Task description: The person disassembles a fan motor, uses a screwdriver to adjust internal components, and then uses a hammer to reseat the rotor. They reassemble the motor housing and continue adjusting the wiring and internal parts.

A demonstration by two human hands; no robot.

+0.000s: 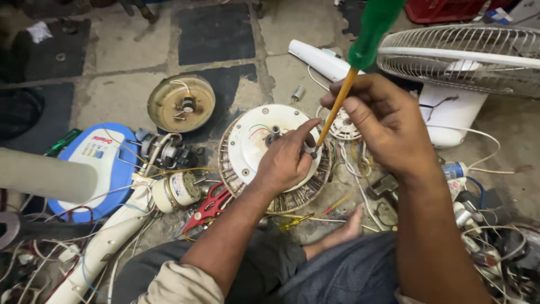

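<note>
Down by the knees, red pliers (pixel 209 207) and loose wires crowding the floor (pixel 124 50). Left hand (pixel 286 160) pressing on white motor housing (pixel 253 146), fingers wrapped round something small; right hand (pixel 381 121) gripping green-handled screwdriver (pixel 351 73). Beyond, fan grille (pixel 467 53) hemming the right.

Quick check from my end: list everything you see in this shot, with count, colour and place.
fan motor: 1, white cover over a ribbed ring, centre floor
screwdriver: 1, green handle, orange shaft, tip at the motor cover
round plate: 1, tan, floor left of centre
small motor: 1, cream, left of the fan motor
cutters: 1, red handles, beside the small motor
fan base: 1, blue and white, far left
fan guard: 1, white wire, upper right
crate: 1, red, top right
wires: many, mixed colours, around the motor
foot: 1, bare, below the motor
left hand: on the motor cover
right hand: grips the screwdriver
</note>
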